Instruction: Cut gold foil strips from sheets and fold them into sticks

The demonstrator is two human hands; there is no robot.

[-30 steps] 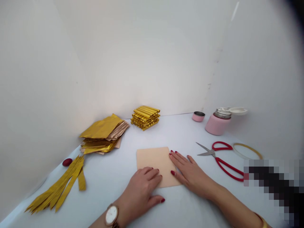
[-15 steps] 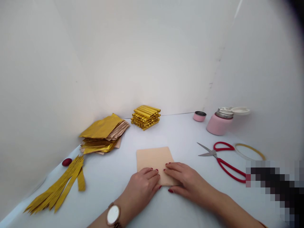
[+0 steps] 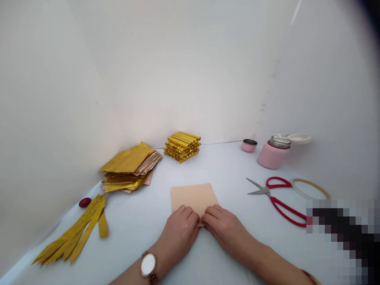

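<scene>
Lying flat beneath and ahead of the fingertips, the paper (image 3: 194,196), a smooth, matte tan sheet, is pinched at its near edge by the left hand (image 3: 184,227) and the right hand (image 3: 225,227). Both are narrowed on it, their fingers curled and set close together; the thumbs are mostly hidden. On the left wrist, a round-faced watch (image 3: 148,265) is worn. Beyond the hands, shiny gold tubes (image 3: 182,147) are stacked in layers; ahead and to the left, sheets (image 3: 127,160) with gold foil faces are piled unevenly. Left of the left hand, slim gold strips (image 3: 71,232) are fanned out near a dark red, rounded object (image 3: 84,202). Right of the right hand, scissors (image 3: 267,191) with steel blades and red looped handles are spread open near a thin ring (image 3: 319,186); beyond these, a pink flask (image 3: 273,156) and a pink cap (image 3: 249,147) are placed.
</scene>
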